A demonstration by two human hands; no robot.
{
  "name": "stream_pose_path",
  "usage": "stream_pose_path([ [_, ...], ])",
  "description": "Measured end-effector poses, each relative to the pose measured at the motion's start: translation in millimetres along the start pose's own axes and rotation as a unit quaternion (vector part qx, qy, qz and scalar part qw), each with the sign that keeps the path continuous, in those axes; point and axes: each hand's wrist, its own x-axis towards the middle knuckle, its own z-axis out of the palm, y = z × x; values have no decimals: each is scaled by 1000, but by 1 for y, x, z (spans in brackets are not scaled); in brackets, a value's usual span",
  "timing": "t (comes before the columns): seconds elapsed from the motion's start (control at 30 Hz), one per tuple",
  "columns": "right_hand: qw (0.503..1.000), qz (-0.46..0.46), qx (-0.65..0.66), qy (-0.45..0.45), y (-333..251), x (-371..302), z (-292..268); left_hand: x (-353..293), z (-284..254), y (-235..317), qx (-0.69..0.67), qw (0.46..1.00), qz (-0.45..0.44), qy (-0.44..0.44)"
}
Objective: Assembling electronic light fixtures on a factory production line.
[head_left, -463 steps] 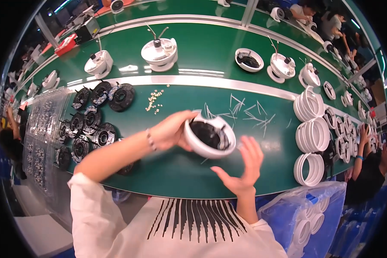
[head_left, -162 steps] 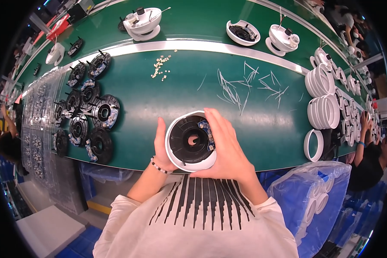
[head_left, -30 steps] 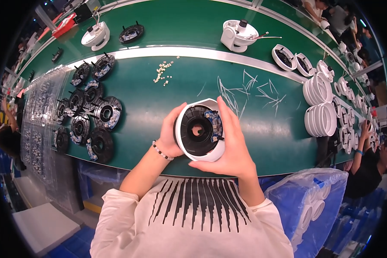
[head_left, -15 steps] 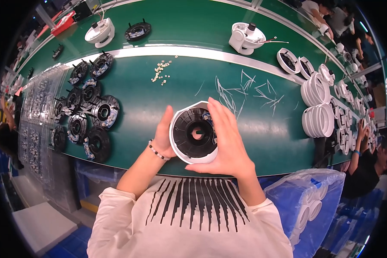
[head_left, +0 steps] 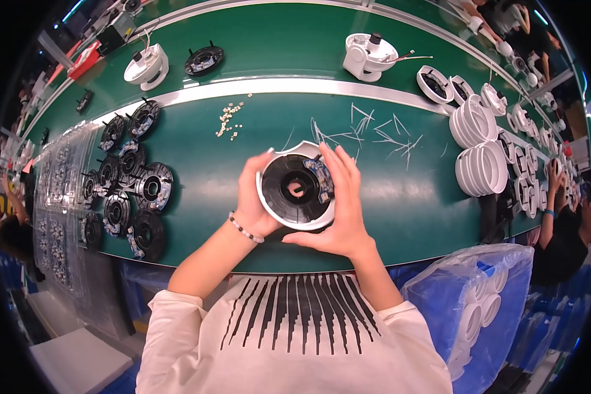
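Between my hands is a white round housing (head_left: 279, 213) with a black disc-shaped part (head_left: 284, 192) seated inside it. A small blue circuit board (head_left: 320, 177) shows on the disc's upper right, and skin is visible through its central hole. My left hand (head_left: 251, 200) is closed round the housing's left side, its thumb up by the rim. My right hand (head_left: 345, 207) grips the right side, fingers stretched along the rim and thumb below. The held housing is above the green table (head_left: 394, 203), near its front edge.
Several black discs with circuit boards (head_left: 154, 187) lie at the left, beside clear plastic trays (head_left: 58, 190). Small pale connectors (head_left: 228, 121) and thin white strips (head_left: 361, 125) are scattered farther back. White rings (head_left: 481, 172) are stacked at the right. A co-worker's arm (head_left: 550, 203) shows far right.
The housing has turned in my hands, so its rim notch and circuit board show more. Both hands have lifted slightly, and my left fingers have closed further round it. The whole view has shifted a little.
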Motion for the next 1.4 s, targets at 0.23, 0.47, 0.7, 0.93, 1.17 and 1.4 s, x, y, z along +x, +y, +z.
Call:
stream_pose_path([
  [0.23,985,-2,-73,156,29,-15,-34,56,13,48,95,993,-52,46],
  [0.47,822,133,-406,377,87,-29,-166,181,20,106,192,973,80,103],
  [0.7,784,359,-421,282,149,-62,-223,284,11,105,208,967,92,115],
  [0.93,775,316,-440,326,170,-65,-223,312,8,136,531,768,301,195],
  [1.17,812,141,-352,443,85,-26,-188,272,-7,251,862,339,253,278],
  [1.4,992,28,-106,60,-2,-33,-39,238,-36,257,897,290,87,322],
])
